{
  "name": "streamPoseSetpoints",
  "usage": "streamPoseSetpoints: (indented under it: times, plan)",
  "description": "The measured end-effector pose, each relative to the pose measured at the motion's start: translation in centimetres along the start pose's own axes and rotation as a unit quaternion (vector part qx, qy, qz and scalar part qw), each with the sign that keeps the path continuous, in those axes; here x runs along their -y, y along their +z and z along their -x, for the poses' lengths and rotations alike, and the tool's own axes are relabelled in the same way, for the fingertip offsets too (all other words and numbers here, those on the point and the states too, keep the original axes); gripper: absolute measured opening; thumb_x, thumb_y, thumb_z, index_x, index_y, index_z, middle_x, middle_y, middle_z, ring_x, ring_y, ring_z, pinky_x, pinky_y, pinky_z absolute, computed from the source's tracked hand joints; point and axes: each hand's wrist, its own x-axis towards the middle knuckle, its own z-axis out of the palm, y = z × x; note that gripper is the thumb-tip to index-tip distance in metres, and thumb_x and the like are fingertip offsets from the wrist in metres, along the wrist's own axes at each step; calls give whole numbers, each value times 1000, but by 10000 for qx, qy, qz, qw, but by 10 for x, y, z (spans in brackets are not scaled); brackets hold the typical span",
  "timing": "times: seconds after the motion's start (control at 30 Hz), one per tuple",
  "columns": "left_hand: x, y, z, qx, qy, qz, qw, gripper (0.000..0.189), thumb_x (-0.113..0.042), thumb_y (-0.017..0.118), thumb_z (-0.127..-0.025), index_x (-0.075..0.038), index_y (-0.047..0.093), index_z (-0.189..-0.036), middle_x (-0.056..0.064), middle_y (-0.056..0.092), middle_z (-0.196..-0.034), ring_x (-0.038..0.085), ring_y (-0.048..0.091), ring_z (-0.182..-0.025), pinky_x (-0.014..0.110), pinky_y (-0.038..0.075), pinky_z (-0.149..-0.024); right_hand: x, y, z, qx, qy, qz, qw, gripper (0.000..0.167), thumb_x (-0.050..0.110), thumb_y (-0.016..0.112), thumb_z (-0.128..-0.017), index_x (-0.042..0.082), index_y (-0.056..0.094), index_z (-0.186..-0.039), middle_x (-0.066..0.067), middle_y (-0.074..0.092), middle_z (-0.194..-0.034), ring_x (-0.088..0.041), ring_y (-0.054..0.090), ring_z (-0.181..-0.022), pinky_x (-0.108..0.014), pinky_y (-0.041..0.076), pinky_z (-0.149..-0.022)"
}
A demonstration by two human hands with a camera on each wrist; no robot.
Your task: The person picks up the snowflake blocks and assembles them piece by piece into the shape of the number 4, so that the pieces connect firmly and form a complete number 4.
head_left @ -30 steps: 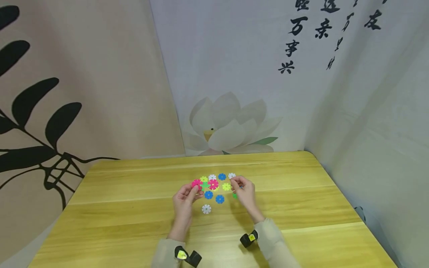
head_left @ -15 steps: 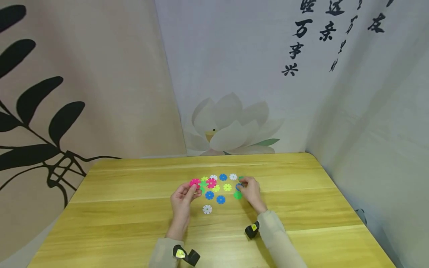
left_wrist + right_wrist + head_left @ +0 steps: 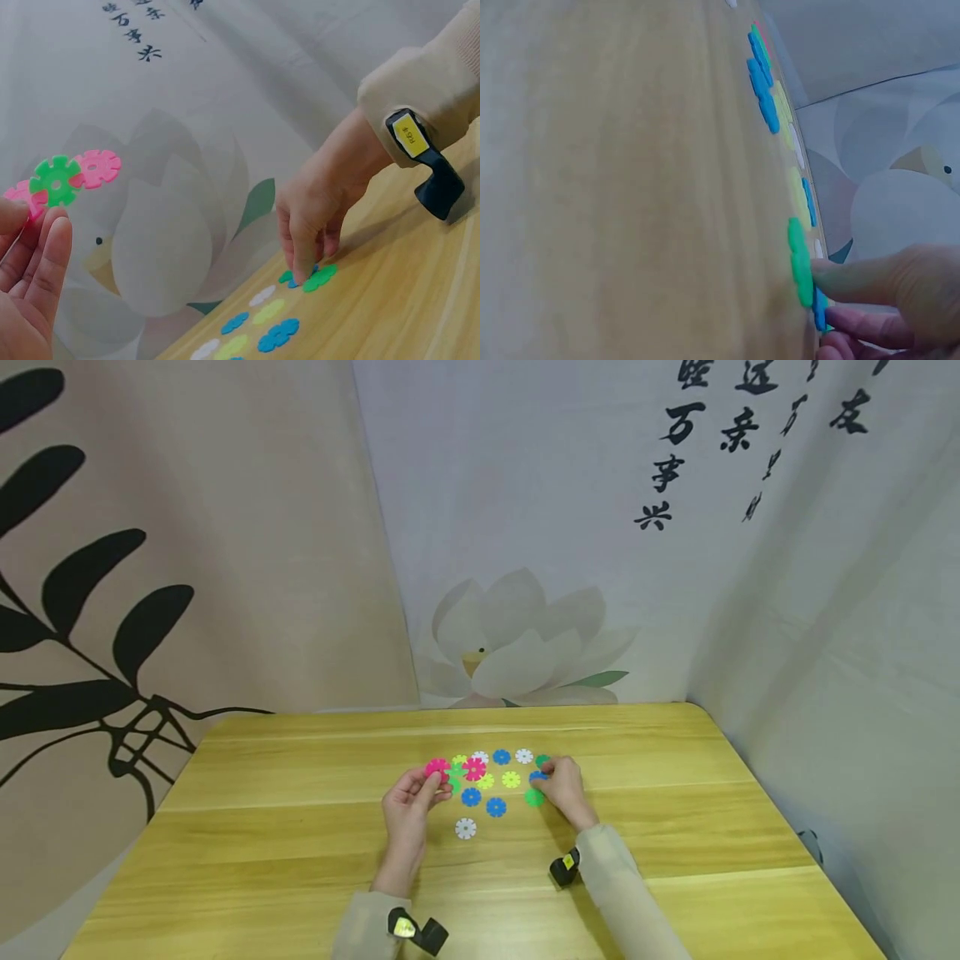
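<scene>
My left hand point(image 3: 407, 810) pinches the near pink disc point(image 3: 437, 769) of a linked chain of notched, flower-shaped plastic discs. In the left wrist view a green disc point(image 3: 56, 181) joins it to a second pink disc point(image 3: 99, 168), raised above the table. My right hand point(image 3: 566, 789) is down at the table, its thumb and fingers pinching a blue disc point(image 3: 820, 309), partly hidden by them. Close by lie a bright green disc point(image 3: 534, 797) nearer me and a darker green disc point(image 3: 542, 762) behind the fingers.
On the wooden table point(image 3: 300, 860) lie several loose discs: blue point(image 3: 496, 807), yellow point(image 3: 511, 779) and white point(image 3: 465, 828). A printed cloth point(image 3: 517, 527) hangs behind the table's far edge. Each sleeve carries a black strap with a camera point(image 3: 564, 867).
My right hand has moved right, from beside a white disc to the blue disc by the green ones. The left hand keeps the chain, shifting slightly left. The head view has turned slightly.
</scene>
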Motion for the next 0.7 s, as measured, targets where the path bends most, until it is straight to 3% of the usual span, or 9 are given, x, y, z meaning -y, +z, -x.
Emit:
streamPoseSetpoints:
  times: [0.13,0.23,0.47,0.6,0.7]
  plan:
    - [1,1,1,-36,-25,-46,10000,13,6,62,-86,-6,65,-82,2,68,-74,11,65,-63,25,58,-62,0,-3,-2,216,195,69,9996,26,2,78,-70,-12,64,-87,-20,63,-86,-32,60,-82,-39,55,-70]
    - [2,1,1,-53,-30,-52,10000,12,6,62,-86,-5,65,-83,3,68,-73,11,65,-63,25,58,-62,-2,-5,-3,352,396,-24,9986,27,3,78,-71,-9,60,-88,-16,60,-83,-27,57,-75,-35,53,-64]
    - [4,1,1,-67,-40,-59,10000,13,7,61,-86,-5,64,-83,2,68,-73,11,65,-62,24,58,-62,-2,-7,3,24,598,-988,9933,17,-3,73,-76,-5,59,-84,-6,53,-69,-15,47,-62,-21,41,-52]
    - [6,1,1,-52,-23,-116,9999,5,6,62,-86,1,63,-87,2,68,-74,11,65,-64,25,58,-62,7,-10,7,-81,851,-1688,9819,12,1,72,-79,-5,64,-86,-4,57,-71,-11,50,-62,-18,44,-52]
    - [7,2,1,-45,-17,-157,9999,5,5,62,-86,7,62,-90,1,68,-74,11,66,-64,25,59,-62,17,-13,11,57,1154,-2336,9654,14,2,72,-79,-6,66,-88,-4,61,-72,-8,54,-61,-18,48,-53]
